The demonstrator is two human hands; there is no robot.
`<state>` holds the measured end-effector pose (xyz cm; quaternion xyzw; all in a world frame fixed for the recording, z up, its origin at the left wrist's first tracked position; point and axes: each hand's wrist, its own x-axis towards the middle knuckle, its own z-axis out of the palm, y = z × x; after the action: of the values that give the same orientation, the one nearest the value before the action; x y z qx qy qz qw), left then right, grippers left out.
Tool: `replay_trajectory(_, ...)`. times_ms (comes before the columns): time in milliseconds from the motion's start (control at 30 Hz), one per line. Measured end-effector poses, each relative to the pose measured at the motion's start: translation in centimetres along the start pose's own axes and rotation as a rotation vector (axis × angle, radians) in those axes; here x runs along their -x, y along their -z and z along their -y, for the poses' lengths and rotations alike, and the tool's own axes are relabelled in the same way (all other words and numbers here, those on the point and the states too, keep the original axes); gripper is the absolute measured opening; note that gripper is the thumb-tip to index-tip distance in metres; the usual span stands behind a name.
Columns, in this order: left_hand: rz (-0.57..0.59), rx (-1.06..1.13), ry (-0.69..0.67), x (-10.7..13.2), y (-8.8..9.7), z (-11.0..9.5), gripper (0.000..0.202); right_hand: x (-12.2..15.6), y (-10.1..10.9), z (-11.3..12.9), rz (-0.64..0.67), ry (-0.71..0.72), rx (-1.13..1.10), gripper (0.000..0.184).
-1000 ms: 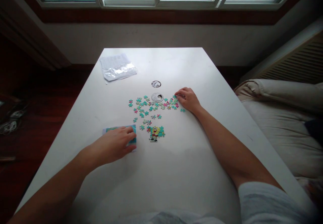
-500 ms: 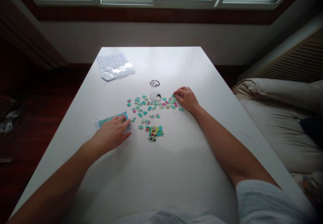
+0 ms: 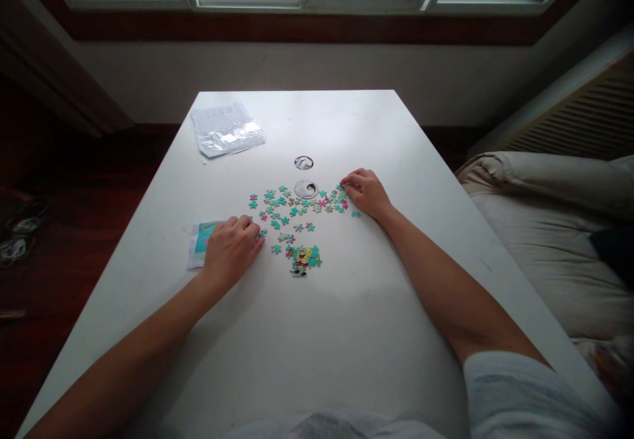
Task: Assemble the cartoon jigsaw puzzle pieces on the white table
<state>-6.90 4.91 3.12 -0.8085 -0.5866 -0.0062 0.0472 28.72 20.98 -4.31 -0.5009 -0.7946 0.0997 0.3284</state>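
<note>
Several small teal and pink puzzle pieces [image 3: 292,208] lie scattered on the white table [image 3: 321,333]. A small joined cluster with a yellow cartoon figure [image 3: 303,259] sits just in front of them. My left hand [image 3: 230,249] lies over the right part of a teal picture card [image 3: 199,244], fingers curled, fingertips touching a loose piece at the scatter's left edge. My right hand [image 3: 366,191] rests at the right end of the scatter, fingers bent down onto the pieces there.
A clear plastic bag on a printed sheet [image 3: 225,130] lies at the table's far left. Two round metal lids [image 3: 306,188] sit behind the pieces. A cushioned seat [image 3: 549,228] stands right of the table, and dark wooden floor lies to the left.
My left hand has slid forward and right along the card to the edge of the loose pieces, uncovering the card's left part. My right hand has stayed put.
</note>
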Motion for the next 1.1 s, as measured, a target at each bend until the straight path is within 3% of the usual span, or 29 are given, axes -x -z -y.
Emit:
replay_trajectory(667,0.018,0.012,0.035,0.3,-0.3,-0.7,0.02,0.0,0.0,0.1,0.017,-0.021,0.0,0.02)
replay_trajectory(967,0.0,0.202,0.068,-0.4,-1.1,0.0,0.01,-0.1,0.0,0.1,0.011,-0.015,0.002,0.019)
replay_trajectory(1100,0.055,0.264,0.08,-0.6,-1.2,0.2,0.004,-0.1,0.0,0.2,0.009,-0.026,0.006,0.019)
